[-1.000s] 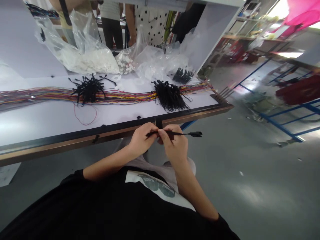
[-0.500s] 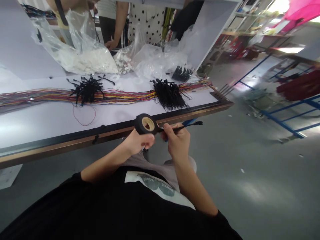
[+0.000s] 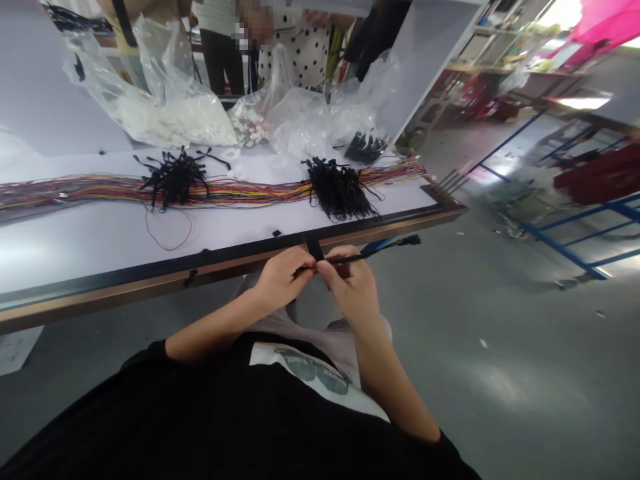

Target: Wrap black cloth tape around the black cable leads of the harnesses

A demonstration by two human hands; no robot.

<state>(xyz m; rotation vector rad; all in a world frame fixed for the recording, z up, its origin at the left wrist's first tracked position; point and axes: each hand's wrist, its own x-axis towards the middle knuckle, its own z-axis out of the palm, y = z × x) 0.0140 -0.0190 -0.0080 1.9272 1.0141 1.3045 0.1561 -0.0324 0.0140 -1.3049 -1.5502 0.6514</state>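
Observation:
Both my hands meet just below the front edge of the white table [image 3: 100, 240]. My right hand [image 3: 350, 283] pinches a thin black cable [image 3: 380, 250] whose connector end sticks out to the right. My left hand [image 3: 280, 277] is closed beside it, fingertips pressed on the same cable; a strip of black tape [image 3: 314, 249] rises between the hands. The tape roll itself is hidden.
Along the table lies a long bundle of coloured wires [image 3: 240, 190] with two heaps of black cables [image 3: 340, 190] [image 3: 173, 177] on it. Clear plastic bags of white parts [image 3: 170, 113] stand behind. People stand beyond the table. Blue metal frames [image 3: 565, 233] occupy the floor at right.
The black tape roll that my left hand held up half a second ago has dropped out of sight. The cable's free end has tilted upward to the right.

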